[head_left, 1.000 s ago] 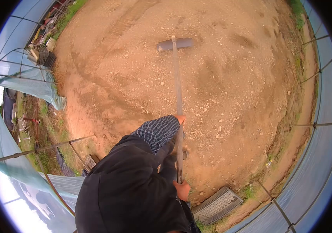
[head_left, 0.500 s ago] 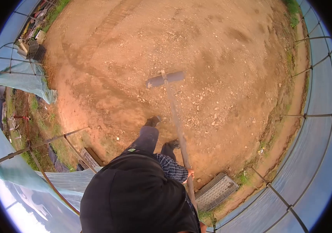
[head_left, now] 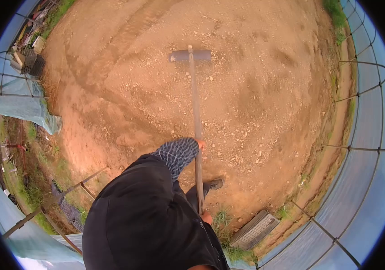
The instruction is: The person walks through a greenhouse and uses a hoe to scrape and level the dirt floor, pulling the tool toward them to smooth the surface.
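1. The rake lies with its flat grey head on the soil far out in front of the person. Its long handle runs straight back toward the body.
2. Judging by the ground, the work is partly done. The earth around and right of the head looks fairly even, though strewn with small stones. Ridges and wheel-like tracks still mark the strip to the left, and rough clods sit near the shoe, so much of the bed seems left to smooth.
3. The left hand, in a checked sleeve, is closed round the handle about halfway along.
4. The right hand sits at the handle's near end, close to the body. Dark clothing hides most of it, so I cannot tell how tightly it is closed.
5. Further out, a grey tray lies by a grass tuft at the bed's edge. Crates are stacked at the far left, and the tunnel's plastic wall curves round the right.
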Available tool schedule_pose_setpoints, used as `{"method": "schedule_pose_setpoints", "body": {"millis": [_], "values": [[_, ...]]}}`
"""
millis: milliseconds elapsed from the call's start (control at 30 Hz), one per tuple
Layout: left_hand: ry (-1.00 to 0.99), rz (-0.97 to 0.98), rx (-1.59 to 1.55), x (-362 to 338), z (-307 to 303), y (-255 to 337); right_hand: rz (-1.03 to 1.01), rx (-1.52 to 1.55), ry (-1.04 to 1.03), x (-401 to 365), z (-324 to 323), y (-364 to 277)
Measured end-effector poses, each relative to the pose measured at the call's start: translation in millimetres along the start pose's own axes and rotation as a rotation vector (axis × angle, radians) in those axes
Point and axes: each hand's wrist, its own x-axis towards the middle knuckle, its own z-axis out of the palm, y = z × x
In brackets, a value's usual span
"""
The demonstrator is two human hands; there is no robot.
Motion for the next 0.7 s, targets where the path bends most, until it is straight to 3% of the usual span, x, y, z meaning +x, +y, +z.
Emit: {"method": "schedule_pose_setpoints", "body": {"millis": [33,67,167,200,267,333,400,500,700], "values": [[-0.031,0.029,-0.206,17,-32,0,-0.025,0.090,0.035,-10,-6,-45],[-0.029,0.042,-0.205,19,-52,9,-0.054,0.184,0.070,-30,-17,-77],[-0.018,0.095,-0.267,-5,-88,14,-0.109,0.331,0.061,-68,-29,-100],[-0.022,0.125,-0.274,-24,-77,11,-0.165,0.338,0.100,-68,-17,-84],[-0.024,0.098,-0.243,12,-46,-33,-0.061,0.315,0.054,-87,-9,-62],[-0.056,-0.074,-0.373,4,-12,-68,-0.027,0.288,0.037,-103,14,-39],[-0.174,-0.188,-0.607,-47,7,-89,-0.024,0.253,0.031,-117,50,-11],[-0.118,-0.304,-0.679,-105,40,-129,-0.015,0.243,0.018,-138,105,15],[-0.147,-0.473,-0.560,-128,29,-218,0.061,0.354,0.008,-183,185,-4]]}}
